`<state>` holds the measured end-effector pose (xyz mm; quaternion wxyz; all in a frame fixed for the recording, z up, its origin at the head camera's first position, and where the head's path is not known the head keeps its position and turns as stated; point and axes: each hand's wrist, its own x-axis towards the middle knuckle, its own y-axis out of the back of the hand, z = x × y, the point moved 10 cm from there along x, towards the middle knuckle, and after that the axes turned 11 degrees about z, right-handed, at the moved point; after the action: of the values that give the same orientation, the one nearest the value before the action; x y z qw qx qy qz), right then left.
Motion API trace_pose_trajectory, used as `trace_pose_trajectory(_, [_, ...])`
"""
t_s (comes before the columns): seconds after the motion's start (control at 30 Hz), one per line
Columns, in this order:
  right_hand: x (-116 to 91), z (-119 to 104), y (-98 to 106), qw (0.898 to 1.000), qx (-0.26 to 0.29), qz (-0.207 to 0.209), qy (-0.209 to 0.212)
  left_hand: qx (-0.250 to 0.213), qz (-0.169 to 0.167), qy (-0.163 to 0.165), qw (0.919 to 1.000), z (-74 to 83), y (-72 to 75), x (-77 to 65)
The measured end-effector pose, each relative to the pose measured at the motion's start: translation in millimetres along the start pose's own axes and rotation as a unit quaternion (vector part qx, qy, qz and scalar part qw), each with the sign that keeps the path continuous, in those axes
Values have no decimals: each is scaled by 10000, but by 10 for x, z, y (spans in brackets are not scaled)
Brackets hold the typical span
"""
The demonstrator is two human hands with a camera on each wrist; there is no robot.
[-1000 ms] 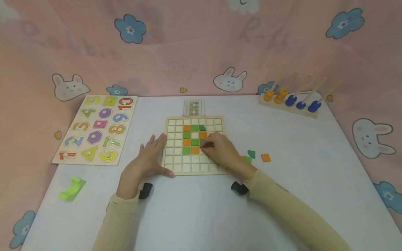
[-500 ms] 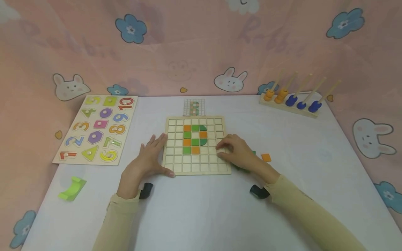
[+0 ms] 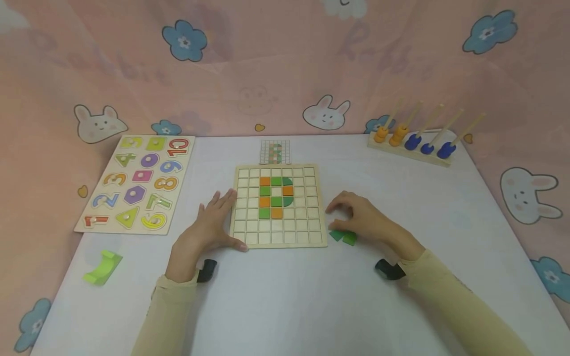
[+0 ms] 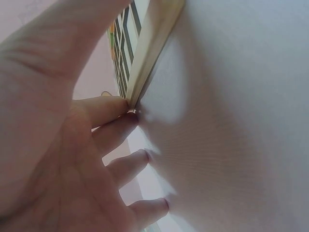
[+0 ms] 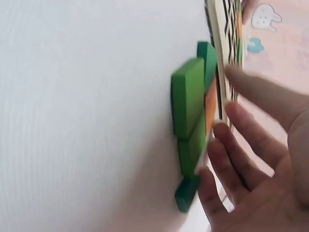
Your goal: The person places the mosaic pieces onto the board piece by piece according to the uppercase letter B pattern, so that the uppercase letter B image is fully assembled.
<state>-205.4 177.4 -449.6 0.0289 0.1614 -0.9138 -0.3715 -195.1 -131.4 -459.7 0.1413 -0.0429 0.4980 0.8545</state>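
Observation:
A wooden grid board (image 3: 303, 226) lies mid-table, with orange, green and dark green tiles (image 3: 276, 201) set in its cells. My left hand (image 3: 202, 227) spreads around its left front corner, fingertips at the left edge and thumb at the front edge. To the right of the board, my right hand (image 3: 367, 217) is over a loose pile, fingers loosely bent with nothing between them. The pile shows a green square tile (image 5: 188, 99), a dark green tile (image 5: 207, 63) and an orange tile (image 5: 210, 104) in the right wrist view; in the head view the hand hides part of it.
Behind the board lies a small pattern card (image 3: 275, 152). A number puzzle board (image 3: 135, 184) is at the left, with a light green curved block (image 3: 102, 268) in front of it. A bead stacker (image 3: 411, 151) stands at the back right.
My right hand has left the board and moved right to the loose tiles. A dark green rounded tile it was covering now shows in the grid. The left hand has stayed put.

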Motion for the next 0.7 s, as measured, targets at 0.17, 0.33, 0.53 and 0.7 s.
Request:
trace_pose_trajectory(0.17, [-83,16,-24,9989,-41,-453,56,17,4,-32,10000,3,-4,1])
trace_pose_trajectory(0.33, [-95,7,-29,9988,-160,-412,219,-50,-3,-26,10000,-11,0,-11])
trace_pose_trajectory(0.53, [-49,20,15,9987,-469,-45,210,-46,2,-48,10000,-9,-3,-1])
trace_pose_trajectory(0.7, [-8,17,34,9983,-557,151,108,-19,8,-27,10000,-3,3,6])
